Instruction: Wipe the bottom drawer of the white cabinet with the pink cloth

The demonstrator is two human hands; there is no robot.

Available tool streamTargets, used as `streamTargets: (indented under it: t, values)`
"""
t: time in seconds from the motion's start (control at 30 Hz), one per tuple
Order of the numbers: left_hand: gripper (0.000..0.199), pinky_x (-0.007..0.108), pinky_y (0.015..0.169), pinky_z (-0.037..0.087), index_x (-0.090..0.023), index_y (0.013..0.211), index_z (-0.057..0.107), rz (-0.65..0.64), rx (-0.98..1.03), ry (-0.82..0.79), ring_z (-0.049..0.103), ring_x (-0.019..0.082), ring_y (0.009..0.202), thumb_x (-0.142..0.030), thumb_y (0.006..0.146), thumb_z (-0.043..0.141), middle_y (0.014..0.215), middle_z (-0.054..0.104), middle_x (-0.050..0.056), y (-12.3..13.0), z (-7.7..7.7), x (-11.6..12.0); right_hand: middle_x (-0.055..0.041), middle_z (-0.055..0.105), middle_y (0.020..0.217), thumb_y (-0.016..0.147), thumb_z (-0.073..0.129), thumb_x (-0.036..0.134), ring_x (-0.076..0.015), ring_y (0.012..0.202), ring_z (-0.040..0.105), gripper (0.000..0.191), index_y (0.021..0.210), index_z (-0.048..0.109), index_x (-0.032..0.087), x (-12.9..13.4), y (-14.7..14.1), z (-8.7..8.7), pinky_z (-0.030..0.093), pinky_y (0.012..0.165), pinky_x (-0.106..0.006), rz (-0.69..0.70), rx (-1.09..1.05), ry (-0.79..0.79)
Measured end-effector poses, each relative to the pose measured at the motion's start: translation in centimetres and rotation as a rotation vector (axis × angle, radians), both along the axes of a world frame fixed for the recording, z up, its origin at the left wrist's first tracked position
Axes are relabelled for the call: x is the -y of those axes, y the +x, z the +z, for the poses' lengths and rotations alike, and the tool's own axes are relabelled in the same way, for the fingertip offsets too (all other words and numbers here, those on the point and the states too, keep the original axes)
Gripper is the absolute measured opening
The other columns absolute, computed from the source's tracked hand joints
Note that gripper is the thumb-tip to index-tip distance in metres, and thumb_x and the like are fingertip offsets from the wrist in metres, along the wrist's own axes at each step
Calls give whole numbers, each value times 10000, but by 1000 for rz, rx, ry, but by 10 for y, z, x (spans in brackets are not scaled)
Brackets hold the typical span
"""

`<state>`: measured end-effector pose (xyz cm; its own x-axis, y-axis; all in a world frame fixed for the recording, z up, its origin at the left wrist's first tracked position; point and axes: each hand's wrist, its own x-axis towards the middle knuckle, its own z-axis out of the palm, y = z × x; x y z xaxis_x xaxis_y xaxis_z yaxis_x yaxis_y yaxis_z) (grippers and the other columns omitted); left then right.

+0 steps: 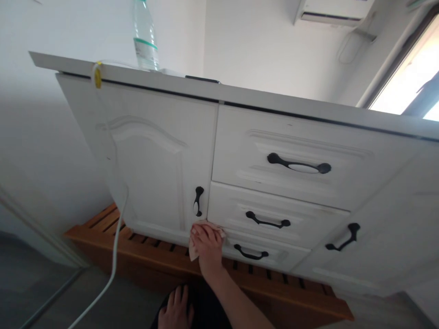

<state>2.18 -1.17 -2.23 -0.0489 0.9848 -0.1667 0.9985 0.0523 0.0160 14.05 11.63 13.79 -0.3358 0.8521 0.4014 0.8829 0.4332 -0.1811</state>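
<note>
My right hand (208, 242) presses a pale pink cloth (193, 250) against the low front of a white cabinet (151, 183). It sits at the seam between the left door and the stack of drawers, just below the door's small dark handle (198, 201). Part of the cloth sticks out past the fingers on both sides; the palm hides the rest. My left hand (175, 310) lies on dark clothing over my leg at the bottom edge, fingers stretched out and holding nothing.
Dark handles (298, 164) stand out from the drawers. A slatted wooden bench (144, 249) runs under the cabinet. A white cable (115, 246) hangs down the left side from the top, where a plastic bottle (146, 45) and a flat dark-edged object (202, 79) sit.
</note>
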Motion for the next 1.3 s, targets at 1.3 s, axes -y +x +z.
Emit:
streamTargets:
  t: [1.3]
  values:
    - [576, 467, 1044, 401, -150, 1511, 428, 25, 86, 31, 420, 315, 1418, -261, 957, 323, 1545, 472, 159, -8, 4, 6, -60, 473, 1567, 908, 525, 209, -368, 1334, 450, 548, 1439, 546, 344, 20, 68, -6, 408, 1031, -598, -12, 53, 185]
